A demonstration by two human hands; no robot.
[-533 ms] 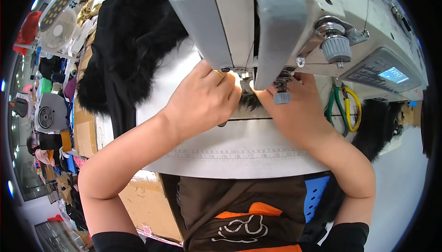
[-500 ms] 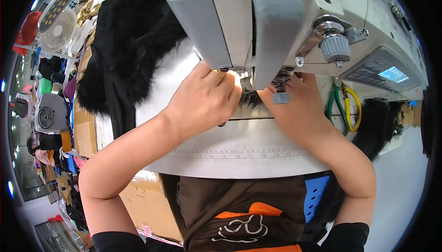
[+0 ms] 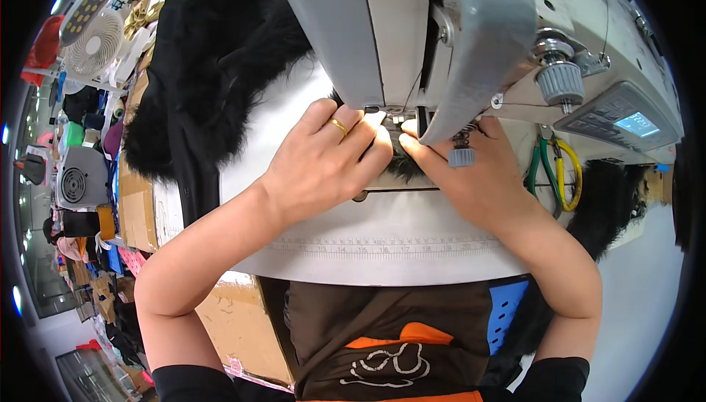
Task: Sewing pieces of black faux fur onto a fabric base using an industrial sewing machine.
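Under the head of a grey-white sewing machine, both hands work close around the needle area. My left hand, with a gold ring, has its fingers bent and closed at the left of the presser foot, on the edge of a black fur piece. From the right, my right hand reaches in with thumb and forefinger pinched on the same fur. Part of this hand is hidden behind the machine's tension spring and guard. Most of the fur lies covered by fingers and machine.
Black fur fabric is heaped left of the machine. Green- and yellow-handled scissors or snips lie at the right. A ruler strip runs along the white table's front. A cardboard box stands below; a control panel is at right.
The machine appears shifted right as my view turns slightly. My left fingers have spread a little, showing more of the ring. My right thumb and fingertip now show beside the needle.
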